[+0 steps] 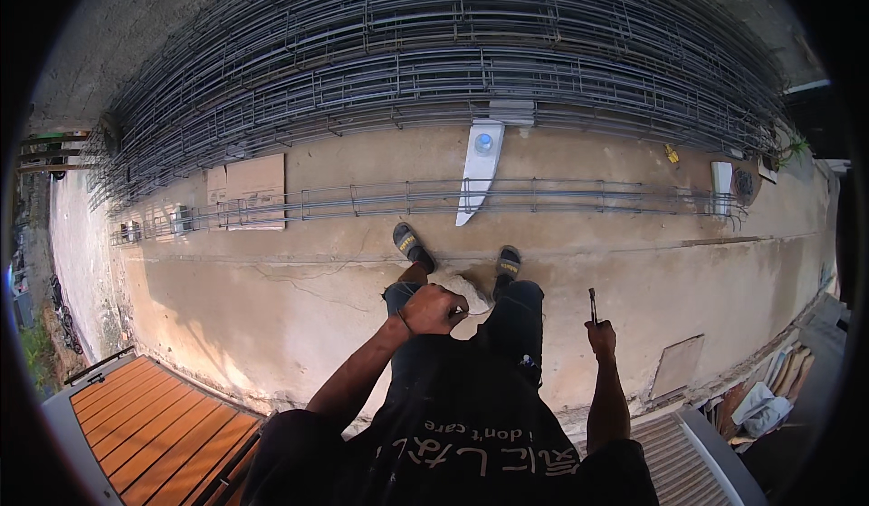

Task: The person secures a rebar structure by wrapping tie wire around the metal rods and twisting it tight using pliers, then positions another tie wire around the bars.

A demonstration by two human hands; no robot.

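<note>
My left hand (434, 310) is in front of my lap with its fingers curled closed; whatever they may hold is too small to make out. Out to my right side, my right hand (601, 336) grips a slim dark hand tool (593, 304), its end pointing up past the fist. Between my legs is a pale, rough-looking lump (469, 295), partly covered by my left hand. Beyond my sandalled feet, a long, narrow rebar cage (407, 198) lies crosswise, apart from both hands.
A large stack of rebar cages (453, 44) fills the far side. A white board (477, 167) bears a clear bottle (484, 143). Flattened cardboard (253, 185) lies left. Behind me are an orange slatted surface (163, 424) and a grey ribbed one (679, 461).
</note>
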